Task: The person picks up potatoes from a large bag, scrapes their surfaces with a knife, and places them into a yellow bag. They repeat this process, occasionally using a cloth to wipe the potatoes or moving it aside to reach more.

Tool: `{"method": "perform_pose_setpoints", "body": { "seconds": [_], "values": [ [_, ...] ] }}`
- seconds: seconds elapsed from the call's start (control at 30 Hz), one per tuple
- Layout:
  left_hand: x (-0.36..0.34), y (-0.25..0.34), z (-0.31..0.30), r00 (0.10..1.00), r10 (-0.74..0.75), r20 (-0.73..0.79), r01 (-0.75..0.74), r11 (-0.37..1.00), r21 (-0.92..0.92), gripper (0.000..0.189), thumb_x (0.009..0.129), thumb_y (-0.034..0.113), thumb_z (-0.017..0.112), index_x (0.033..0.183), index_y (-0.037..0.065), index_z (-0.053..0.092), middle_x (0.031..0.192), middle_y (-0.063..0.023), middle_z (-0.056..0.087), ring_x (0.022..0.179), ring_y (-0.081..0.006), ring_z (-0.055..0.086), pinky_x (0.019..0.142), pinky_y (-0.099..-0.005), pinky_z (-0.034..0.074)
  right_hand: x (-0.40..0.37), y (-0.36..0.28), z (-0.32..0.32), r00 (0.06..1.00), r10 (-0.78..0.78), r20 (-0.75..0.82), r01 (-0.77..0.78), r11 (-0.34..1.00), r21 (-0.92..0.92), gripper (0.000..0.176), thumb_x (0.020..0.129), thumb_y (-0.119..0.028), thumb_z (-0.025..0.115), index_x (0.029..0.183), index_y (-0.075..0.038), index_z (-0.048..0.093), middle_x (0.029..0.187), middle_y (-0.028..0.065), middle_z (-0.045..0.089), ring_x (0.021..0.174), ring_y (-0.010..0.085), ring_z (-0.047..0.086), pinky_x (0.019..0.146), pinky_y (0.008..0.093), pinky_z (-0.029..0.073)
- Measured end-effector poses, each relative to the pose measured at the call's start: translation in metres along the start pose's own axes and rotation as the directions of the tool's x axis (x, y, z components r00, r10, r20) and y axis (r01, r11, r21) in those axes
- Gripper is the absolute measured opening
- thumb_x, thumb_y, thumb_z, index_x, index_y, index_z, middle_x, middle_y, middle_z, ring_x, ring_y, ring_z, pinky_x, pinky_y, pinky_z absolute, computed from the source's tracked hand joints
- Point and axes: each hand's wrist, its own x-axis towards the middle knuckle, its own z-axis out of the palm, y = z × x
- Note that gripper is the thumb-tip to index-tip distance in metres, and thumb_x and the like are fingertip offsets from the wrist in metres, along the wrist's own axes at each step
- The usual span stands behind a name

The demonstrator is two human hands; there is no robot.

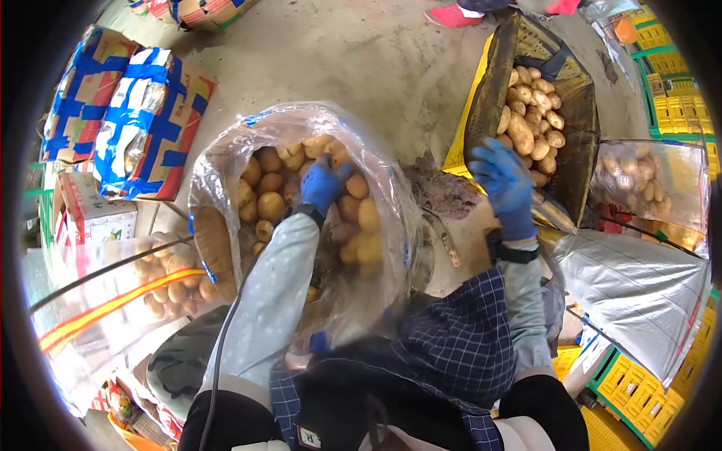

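My left hand (322,186), in a blue glove, reaches into a clear plastic bag (212,161) with its mouth spread wide. Its fingers bend down around a potato (340,155) near the far side of the bag, and the fingertips are partly hidden. Brown potatoes (269,207) fill the bag around it. My right hand (505,188), also blue-gloved, is raised beside a yellow crate (460,150) with a dark lining (575,135). Its fingers are apart, a little blurred, with nothing visible in them. Paler potatoes (535,113) lie in a heap in that crate.
Taped cardboard boxes (147,124) stand at the left. Bagged potatoes (173,282) sit at the near left, and another bag of potatoes (635,177) at the right. A silver sheet (632,286) covers something near yellow crates (635,391). Another person's red shoe (453,15) shows at the top.
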Motion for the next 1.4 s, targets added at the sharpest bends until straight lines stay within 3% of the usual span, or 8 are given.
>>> {"method": "perform_pose_setpoints", "body": {
  "seconds": [0.17,0.3,0.4,0.5,0.77,0.9,1.07,1.4],
  "values": [
    [0.023,-0.018,0.014,0.972,-0.07,0.226,0.165,0.885,-0.435,0.065,0.084,0.038,0.075,0.129,-0.005,0.056,0.108,-0.0139,0.07,0.093,-0.0264,0.07,0.081,-0.0348,0.057,-0.021,0.017,0.091,0.99,-0.023,0.137,0.06,0.961,-0.268,0.028,0.101,-0.012,0.057,0.126,-0.001,0.061,0.106,0.0067,0.071,0.086,0.0135,0.068,0.073,0.0267,0.055],
    [-0.054,0.006,-0.057,0.918,0.012,0.396,0.386,0.203,-0.9,0.046,0.092,0.021,0.067,0.127,-0.008,0.057,0.111,-0.0114,0.067,0.093,-0.0194,0.066,0.075,-0.0273,0.055,-0.028,0.044,0.113,0.911,-0.172,0.374,0.319,0.87,-0.376,0.034,0.096,-0.01,0.064,0.129,-0.002,0.06,0.108,0.0058,0.07,0.09,0.0131,0.067,0.076,0.0267,0.055],
    [-0.098,0.024,-0.1,0.94,0.239,0.244,0.064,0.578,-0.814,0.051,0.092,0.017,0.063,0.136,-0.007,0.053,0.121,-0.0122,0.063,0.105,-0.0199,0.063,0.081,-0.0279,0.056,-0.041,0.045,0.131,0.895,-0.109,0.433,0.328,0.819,-0.471,0.048,0.092,-0.011,0.072,0.136,-0.002,0.056,0.108,0.0087,0.07,0.094,0.0129,0.066,0.081,0.0294,0.055],
    [-0.123,0.038,-0.126,0.874,0.362,0.322,0.085,0.54,-0.837,0.061,0.089,0.014,0.061,0.145,-0.006,0.046,0.132,-0.0139,0.058,0.116,-0.0207,0.059,0.092,-0.031,0.055,-0.049,0.041,0.141,0.832,-0.112,0.543,0.404,0.793,-0.455,0.055,0.091,-0.011,0.072,0.141,-0.001,0.051,0.113,0.0105,0.067,0.09,0.0158,0.067,0.081,0.032,0.056],
    [-0.165,0.046,-0.149,0.916,0.325,0.238,0.136,0.306,-0.942,0.064,0.093,0.016,0.058,0.15,-0.004,0.038,0.134,-0.0171,0.058,0.118,-0.026,0.062,0.093,-0.038,0.056,-0.079,0.013,0.143,0.827,0.255,0.501,-0.243,0.966,-0.089,0.051,0.09,-0.004,0.069,0.138,-0.001,0.053,0.118,0.0073,0.064,0.099,0.018,0.067,0.088,0.0319,0.056],
    [-0.159,0.023,-0.143,0.8,0.405,0.444,0.36,0.268,-0.894,0.057,0.1,0.02,0.056,0.15,-0.003,0.04,0.131,-0.0161,0.06,0.099,-0.0225,0.068,0.084,-0.0341,0.057,-0.083,0.035,0.148,0.847,-0.011,0.531,0.061,0.995,-0.077,0.058,0.083,0.006,0.068,0.139,-0.002,0.052,0.131,0.01,0.058,0.12,0.0201,0.058,0.102,0.0332,0.049],
    [-0.173,0.051,-0.151,0.9,0.366,0.238,0.126,0.305,-0.944,0.063,0.094,0.012,0.067,0.15,-0.003,0.041,0.132,-0.0132,0.058,0.099,-0.0179,0.065,0.085,-0.0318,0.055,-0.083,0.037,0.152,0.803,-0.118,0.585,0.365,0.873,-0.325,0.068,0.077,0.012,0.068,0.141,-0.003,0.05,0.138,0.0111,0.055,0.132,0.0217,0.051,0.11,0.0362,0.044],
    [-0.156,0.031,-0.12,0.939,0.285,0.191,0.094,0.322,-0.942,0.055,0.096,0.008,0.065,0.146,0.0,0.045,0.121,-0.0105,0.065,0.098,-0.0171,0.066,0.086,-0.0308,0.056,-0.081,0.038,0.138,0.89,0.104,0.444,-0.056,0.991,-0.12,0.071,0.081,0.002,0.073,0.145,-0.003,0.045,0.135,0.0119,0.056,0.12,0.0196,0.058,0.099,0.0317,0.05]
  ]
}}
